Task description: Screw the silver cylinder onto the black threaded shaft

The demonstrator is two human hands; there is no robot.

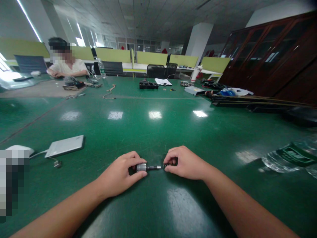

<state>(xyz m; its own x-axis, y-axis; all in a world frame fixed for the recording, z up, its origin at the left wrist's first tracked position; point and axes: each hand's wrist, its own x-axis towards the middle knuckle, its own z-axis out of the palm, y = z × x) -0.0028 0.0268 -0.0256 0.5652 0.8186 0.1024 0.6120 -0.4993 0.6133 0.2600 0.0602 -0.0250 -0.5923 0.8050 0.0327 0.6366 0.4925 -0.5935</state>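
Observation:
Low in the middle of the view, my left hand [123, 170] is closed, thumb and fingers pinching a short silver metal cylinder [142, 167] with a slim dark shaft [152, 167]. The shaft has a bright tip and points right. Facing it, my right hand [184, 162] pinches a small dark ribbed part [166, 164], mostly hidden by the fingers; its exact kind is unclear. A narrow gap seems to lie between the shaft's tip and this part. Both hands are at the surface of the green table [138, 132].
On the left lies a white power bank [65, 146] with a cable. A clear water bottle [289, 158] lies at right. Farther back are a black tray [148, 85], papers [162, 81], a grey box [194, 90] and dark long pieces [247, 103]. A person [70, 67] sits across the table.

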